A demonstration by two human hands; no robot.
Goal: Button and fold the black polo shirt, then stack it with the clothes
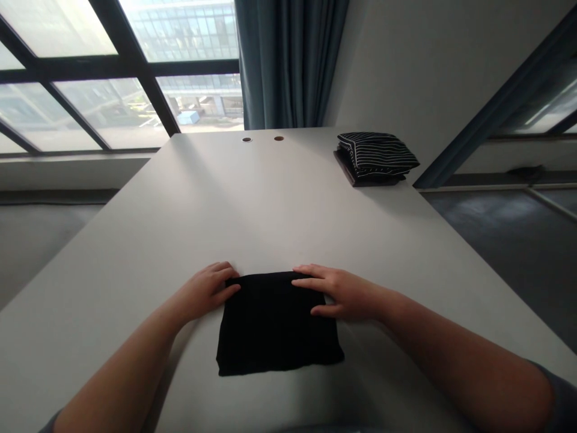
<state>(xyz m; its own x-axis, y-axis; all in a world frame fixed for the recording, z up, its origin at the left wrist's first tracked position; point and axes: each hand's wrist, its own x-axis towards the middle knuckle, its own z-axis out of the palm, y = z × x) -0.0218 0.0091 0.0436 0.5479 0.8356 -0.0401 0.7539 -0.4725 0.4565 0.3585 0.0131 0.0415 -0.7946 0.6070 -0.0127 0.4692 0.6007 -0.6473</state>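
A black folded cloth [274, 325] lies flat on the white table close to me, roughly rectangular, with slightly wavy edges. At its far left corner rests my left hand [214, 288]. The thumb lies on the fabric, and the other fingers sit apart from it around the corner. Over the far right part of the cloth, my right hand [336, 290] is spread, its fingertips lying on the fabric. Both hands look open, with neither one gripping the cloth.
A stack of folded dark fabric [376, 157], the top one black with white stripes, sits at the table's far right corner. Two round holes [279, 138] pierce the white tabletop [216, 204] near its far edge. Behind hang blue-grey curtains [291, 66] beside a window.
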